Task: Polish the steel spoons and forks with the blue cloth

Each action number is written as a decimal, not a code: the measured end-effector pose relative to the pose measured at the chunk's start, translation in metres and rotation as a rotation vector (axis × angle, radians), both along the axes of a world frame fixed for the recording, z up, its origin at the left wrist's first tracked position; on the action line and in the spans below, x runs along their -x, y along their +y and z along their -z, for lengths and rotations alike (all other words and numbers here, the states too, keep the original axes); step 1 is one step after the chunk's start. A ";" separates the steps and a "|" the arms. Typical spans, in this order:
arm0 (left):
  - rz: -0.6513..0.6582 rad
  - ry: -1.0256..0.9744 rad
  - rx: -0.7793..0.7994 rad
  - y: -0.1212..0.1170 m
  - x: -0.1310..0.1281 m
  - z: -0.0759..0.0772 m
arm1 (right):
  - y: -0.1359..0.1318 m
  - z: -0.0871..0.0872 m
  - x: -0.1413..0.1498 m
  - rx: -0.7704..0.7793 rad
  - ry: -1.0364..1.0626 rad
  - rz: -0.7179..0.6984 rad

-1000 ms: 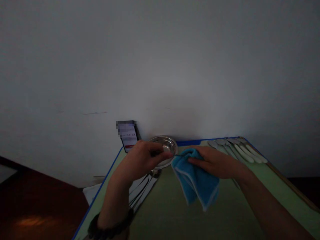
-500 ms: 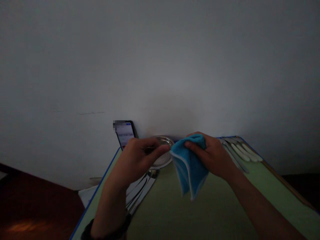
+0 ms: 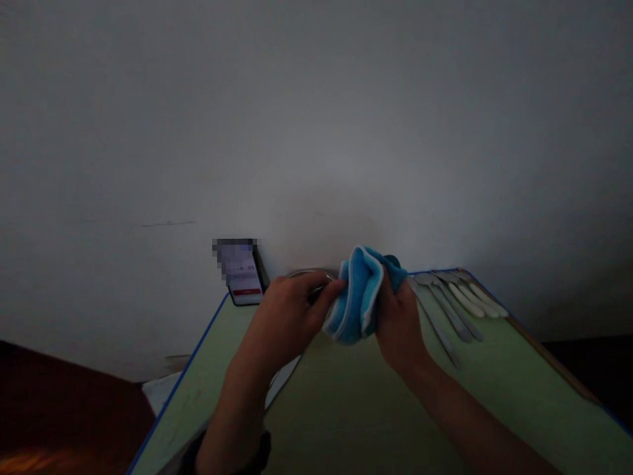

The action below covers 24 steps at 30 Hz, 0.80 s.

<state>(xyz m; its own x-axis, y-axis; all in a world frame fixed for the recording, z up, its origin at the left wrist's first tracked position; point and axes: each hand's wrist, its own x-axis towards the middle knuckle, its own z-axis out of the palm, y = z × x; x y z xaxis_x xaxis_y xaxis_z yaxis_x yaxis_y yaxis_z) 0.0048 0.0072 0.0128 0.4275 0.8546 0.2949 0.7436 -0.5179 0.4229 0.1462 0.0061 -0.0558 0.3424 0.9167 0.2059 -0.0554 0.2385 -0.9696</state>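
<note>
My right hand point(image 3: 401, 316) is closed around a bunched blue cloth point(image 3: 363, 297) with pale edging, held above the green table. A small dark rounded end point(image 3: 392, 260) shows behind the top of the cloth; its kind is unclear. My left hand point(image 3: 297, 310) is pinched at the cloth's left edge, thumb against fingers. Whatever lies between those fingers is too hidden to name. Just behind the left hand, the rim of a round metal dish point(image 3: 304, 270) shows, mostly covered.
A phone point(image 3: 243, 274) leans on the wall at the back left. Several utensils, some with white handles point(image 3: 467, 300), lie along the table's right side. Flatware on a white strip point(image 3: 283, 381) is partly behind my left arm. The table point(image 3: 346, 409) has blue edging.
The cloth, which hung down from my right hand, is now gathered up and bunched between both hands. My left hand has come against its edge. The view has shifted slightly.
</note>
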 end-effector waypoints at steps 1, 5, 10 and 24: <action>-0.002 0.012 0.004 0.000 0.002 0.000 | 0.000 -0.001 -0.001 -0.002 -0.037 -0.004; 0.008 0.042 0.043 0.000 0.016 -0.004 | 0.005 -0.014 -0.019 -0.029 -0.346 -0.133; 0.032 0.219 0.078 -0.004 0.028 -0.007 | 0.009 -0.031 -0.052 -0.056 -0.767 -0.579; 0.178 0.252 0.159 -0.006 0.029 -0.012 | -0.009 -0.061 -0.077 0.000 -1.086 -0.799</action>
<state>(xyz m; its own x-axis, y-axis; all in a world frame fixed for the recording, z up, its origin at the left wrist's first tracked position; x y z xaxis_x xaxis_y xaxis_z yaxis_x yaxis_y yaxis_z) -0.0246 0.0017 0.0247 0.6165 0.7867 0.0303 0.7387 -0.5913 0.3234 0.2231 -0.0029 0.0055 -0.6162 0.7870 0.0303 0.6112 0.5021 -0.6118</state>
